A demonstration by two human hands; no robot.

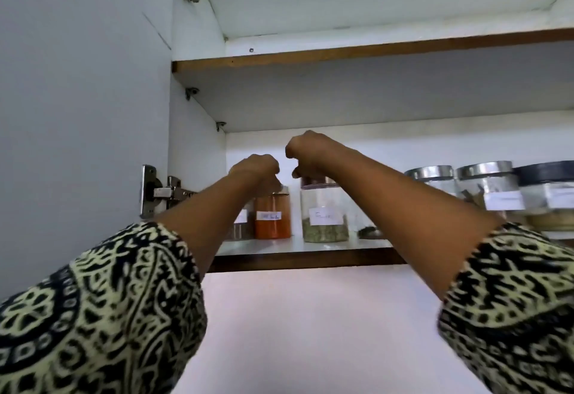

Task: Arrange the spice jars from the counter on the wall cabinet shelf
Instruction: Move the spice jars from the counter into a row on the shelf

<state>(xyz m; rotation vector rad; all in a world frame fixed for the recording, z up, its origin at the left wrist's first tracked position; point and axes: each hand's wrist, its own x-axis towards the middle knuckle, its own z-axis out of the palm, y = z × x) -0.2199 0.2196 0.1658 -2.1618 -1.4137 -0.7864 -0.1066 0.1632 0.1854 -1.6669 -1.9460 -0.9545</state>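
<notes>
Orange spice jar point(272, 218), left hand point(254, 170) fingers point(275, 170) over lid

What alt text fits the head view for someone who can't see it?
Two hands reach into a wall cabinet: the left hand grips the orange spice jar from above, the right hand touches the green herb jar. Steel-lidded jars stand further right.
</notes>
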